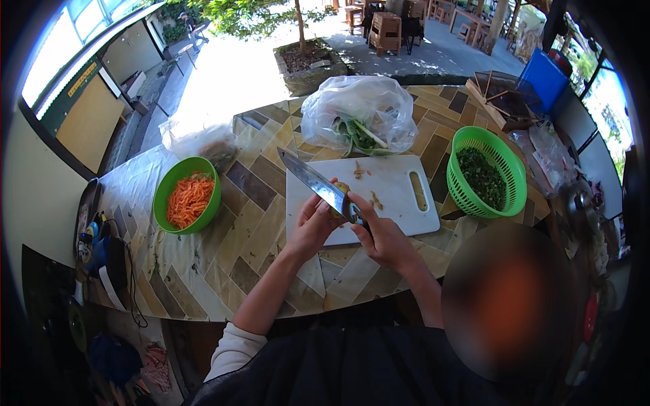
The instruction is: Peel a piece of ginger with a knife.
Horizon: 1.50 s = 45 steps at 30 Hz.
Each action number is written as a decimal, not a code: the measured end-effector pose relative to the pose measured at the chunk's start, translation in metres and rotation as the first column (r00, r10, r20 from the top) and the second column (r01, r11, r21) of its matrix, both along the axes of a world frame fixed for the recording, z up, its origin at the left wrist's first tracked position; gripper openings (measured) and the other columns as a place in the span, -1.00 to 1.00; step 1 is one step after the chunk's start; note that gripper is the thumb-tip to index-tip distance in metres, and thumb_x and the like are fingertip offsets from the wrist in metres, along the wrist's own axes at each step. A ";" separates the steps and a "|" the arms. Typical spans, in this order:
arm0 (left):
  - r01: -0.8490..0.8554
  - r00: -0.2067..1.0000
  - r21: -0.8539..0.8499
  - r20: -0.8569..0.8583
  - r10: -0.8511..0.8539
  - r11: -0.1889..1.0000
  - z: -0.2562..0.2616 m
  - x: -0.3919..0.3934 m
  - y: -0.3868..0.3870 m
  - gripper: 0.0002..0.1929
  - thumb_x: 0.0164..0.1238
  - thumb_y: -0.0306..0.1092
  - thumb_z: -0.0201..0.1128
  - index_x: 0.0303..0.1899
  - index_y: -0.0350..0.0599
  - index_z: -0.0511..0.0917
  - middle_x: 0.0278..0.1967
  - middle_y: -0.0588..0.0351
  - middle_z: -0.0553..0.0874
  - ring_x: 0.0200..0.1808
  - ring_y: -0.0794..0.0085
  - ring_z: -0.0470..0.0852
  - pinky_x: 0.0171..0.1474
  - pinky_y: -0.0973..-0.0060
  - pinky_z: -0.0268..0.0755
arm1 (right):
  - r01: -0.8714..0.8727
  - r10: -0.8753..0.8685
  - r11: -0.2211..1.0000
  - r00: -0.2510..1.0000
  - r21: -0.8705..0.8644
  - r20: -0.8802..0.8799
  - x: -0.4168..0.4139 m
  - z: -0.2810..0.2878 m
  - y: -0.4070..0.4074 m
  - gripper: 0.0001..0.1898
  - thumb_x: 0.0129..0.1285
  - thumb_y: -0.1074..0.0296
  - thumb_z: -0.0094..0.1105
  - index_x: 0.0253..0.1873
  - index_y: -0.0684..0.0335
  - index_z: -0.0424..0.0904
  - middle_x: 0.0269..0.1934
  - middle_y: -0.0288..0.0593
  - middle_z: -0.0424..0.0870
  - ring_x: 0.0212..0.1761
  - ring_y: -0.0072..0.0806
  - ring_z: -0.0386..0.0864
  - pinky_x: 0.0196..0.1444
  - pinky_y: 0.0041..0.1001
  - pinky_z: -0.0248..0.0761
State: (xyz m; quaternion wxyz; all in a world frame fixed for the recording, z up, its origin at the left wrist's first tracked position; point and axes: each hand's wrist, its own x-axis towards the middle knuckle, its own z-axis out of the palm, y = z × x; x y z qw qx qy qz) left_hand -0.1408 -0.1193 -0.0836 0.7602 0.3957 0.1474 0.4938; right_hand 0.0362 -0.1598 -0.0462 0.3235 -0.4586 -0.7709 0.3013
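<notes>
My left hand (pixel 314 223) holds a small yellowish-brown vegetable (pixel 341 189), perhaps a potato or ginger, partly hidden by the blade. My right hand (pixel 381 233) grips a kitchen knife (pixel 312 175) by its handle, the wide blade slanting to the upper left across the vegetable. Something small with a light blue part shows by the knife handle; I cannot tell what it is. Both hands are over the lower edge of a white cutting board (pixel 406 218), on which brown peel scraps (pixel 376 201) lie.
A green bowl of shredded carrot (pixel 190 200) stands left; a green colander (pixel 517 177) holds chopped greens (pixel 481 177) at right. Behind the board lies a plastic bag (pixel 358 104) with leafy vegetables. Another bag (pixel 198 137) is behind the bowl. A blurred round patch covers the lower right.
</notes>
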 end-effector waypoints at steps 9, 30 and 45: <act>-0.031 1.000 0.001 0.001 0.031 1.000 0.004 0.000 -0.001 -0.48 0.48 -0.27 -0.04 0.39 -0.11 0.07 0.26 0.09 0.37 0.24 0.35 0.41 0.21 0.28 0.33 | 0.073 -0.071 0.980 0.997 0.184 -0.018 -0.006 -0.007 0.000 -0.42 0.34 0.28 -0.01 0.40 0.06 -0.01 -0.49 0.03 0.57 -0.48 0.01 0.55 -0.44 -0.17 0.35; 0.071 0.996 0.077 -0.060 -0.066 0.995 -0.003 -0.011 0.007 -0.49 0.49 -0.23 -0.06 0.38 -0.13 0.12 0.16 0.15 0.45 0.13 0.48 0.46 0.11 0.43 0.36 | -0.054 0.056 0.997 0.998 -0.050 0.022 0.008 0.011 0.006 -0.44 0.32 0.34 0.01 0.36 0.05 0.01 -0.43 0.13 0.59 -0.39 0.12 0.56 -0.34 -0.19 0.36; 0.166 0.983 0.121 -0.095 -0.155 0.979 -0.006 -0.018 0.010 -0.53 0.50 -0.25 -0.10 0.32 -0.25 0.18 0.38 0.13 0.19 0.29 0.37 0.35 0.26 0.35 0.27 | -0.125 0.124 0.992 0.990 0.009 0.060 0.014 0.015 0.011 -0.48 0.36 0.26 -0.02 0.34 0.06 0.01 -0.48 0.15 0.55 -0.39 0.12 0.54 -0.33 -0.13 0.32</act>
